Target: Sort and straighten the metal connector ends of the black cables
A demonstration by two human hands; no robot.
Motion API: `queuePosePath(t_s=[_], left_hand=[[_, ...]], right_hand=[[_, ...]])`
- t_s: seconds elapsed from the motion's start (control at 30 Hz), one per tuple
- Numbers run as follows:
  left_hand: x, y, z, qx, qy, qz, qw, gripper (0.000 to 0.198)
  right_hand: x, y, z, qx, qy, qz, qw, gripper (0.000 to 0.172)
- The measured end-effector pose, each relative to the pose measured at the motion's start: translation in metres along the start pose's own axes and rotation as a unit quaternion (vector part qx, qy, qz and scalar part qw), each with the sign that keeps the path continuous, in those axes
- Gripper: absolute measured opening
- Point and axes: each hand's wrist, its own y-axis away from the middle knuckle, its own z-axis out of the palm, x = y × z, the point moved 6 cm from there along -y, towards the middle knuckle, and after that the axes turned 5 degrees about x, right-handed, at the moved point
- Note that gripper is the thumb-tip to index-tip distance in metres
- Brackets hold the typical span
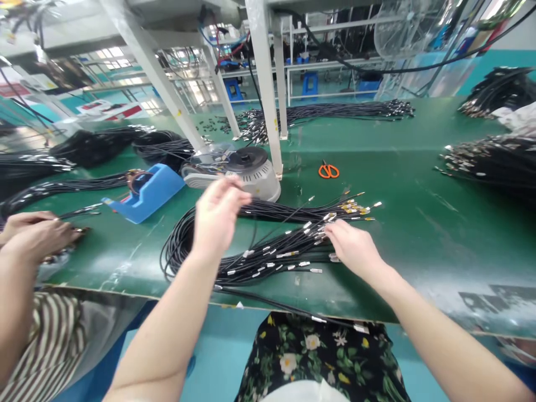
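Note:
A looped bundle of black cables [259, 262] with silvery connector ends lies across the front of the green table. Raised above the bundle's left part, my left hand [220, 215] is closed in a pinch; a thin black cable runs down from its fingertips. My right hand [354, 245] is pinched at the connector ends on the right of the bundle, closed on a cable end partly hidden by the fingers. Behind lies a second row of cables with yellowish tips [354, 207]. One cable [272, 301] trails along the table's front edge.
A grey machine with a black round top [251, 170] stands beside white posts [268, 84]. A blue tape dispenser [146, 195] sits left, near a co-worker's hands [42, 234]. Orange-handled scissors [329, 171] lie behind the bundle. More cable bundles [498, 162] are at right.

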Motion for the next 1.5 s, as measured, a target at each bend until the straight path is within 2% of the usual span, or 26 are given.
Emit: queuePosePath(t_s=[0.1,0.13,0.2,0.27,0.33,0.43,0.57,0.67,0.83,0.93,1.0,1.1,1.23,1.37,1.5], left_hand=[[-0.042,0.024,0.039,-0.148,-0.098,-0.037,0.983,0.038],[-0.052,0.034,0.047,-0.19,-0.13,-0.043,0.972,0.047],[-0.064,0.051,0.053,-0.24,-0.201,-0.024,0.949,0.058],[-0.063,0.062,0.051,-0.257,-0.278,0.032,0.925,0.052],[-0.056,0.071,0.046,-0.271,-0.352,0.095,0.891,0.034],[-0.049,0.082,0.035,-0.304,-0.442,0.148,0.831,0.014],[-0.049,0.093,0.025,-0.325,-0.502,0.179,0.781,0.014],[-0.051,0.097,0.025,-0.328,-0.528,0.191,0.76,0.017],[-0.052,0.1,0.028,-0.357,-0.541,0.201,0.735,0.017],[-0.054,0.103,0.03,-0.36,-0.556,0.212,0.719,0.017],[-0.055,0.105,0.032,-0.347,-0.567,0.217,0.715,0.015],[-0.055,0.108,0.037,-0.325,-0.575,0.219,0.718,0.018],[-0.056,0.111,0.043,-0.33,-0.561,0.195,0.734,0.02],[-0.056,0.11,0.046,-0.328,-0.543,0.169,0.755,0.02],[-0.059,0.111,0.049,-0.33,-0.538,0.155,0.76,0.019]], right_hand=[[0.001,-0.014,0.011,-0.033,0.008,-0.016,0.999,0.02],[0.0,-0.014,0.014,-0.041,-0.001,-0.026,0.999,0.019],[0.001,-0.008,0.016,-0.039,-0.028,-0.038,0.998,0.02],[0.004,0.001,0.015,-0.03,-0.052,-0.04,0.997,0.021],[0.005,0.01,0.013,-0.033,-0.073,-0.036,0.996,0.022],[-0.003,0.019,0.009,-0.074,-0.122,-0.044,0.989,0.021],[-0.028,0.02,0.006,-0.144,-0.168,-0.099,0.97,0.025],[-0.039,0.01,0.002,-0.119,-0.136,-0.078,0.98,0.026],[-0.058,-0.003,0.002,-0.094,-0.105,-0.085,0.986,0.025],[-0.067,-0.005,0.008,-0.112,-0.116,-0.115,0.98,0.017],[-0.071,-0.003,0.013,-0.131,-0.137,-0.135,0.973,0.018],[-0.069,-0.001,0.017,-0.139,-0.182,-0.128,0.965,0.021],[-0.064,0.004,0.021,-0.139,-0.231,-0.102,0.958,0.018],[-0.065,0.007,0.025,-0.122,-0.248,-0.094,0.956,0.017],[-0.066,0.009,0.028,-0.106,-0.251,-0.089,0.958,0.019]])
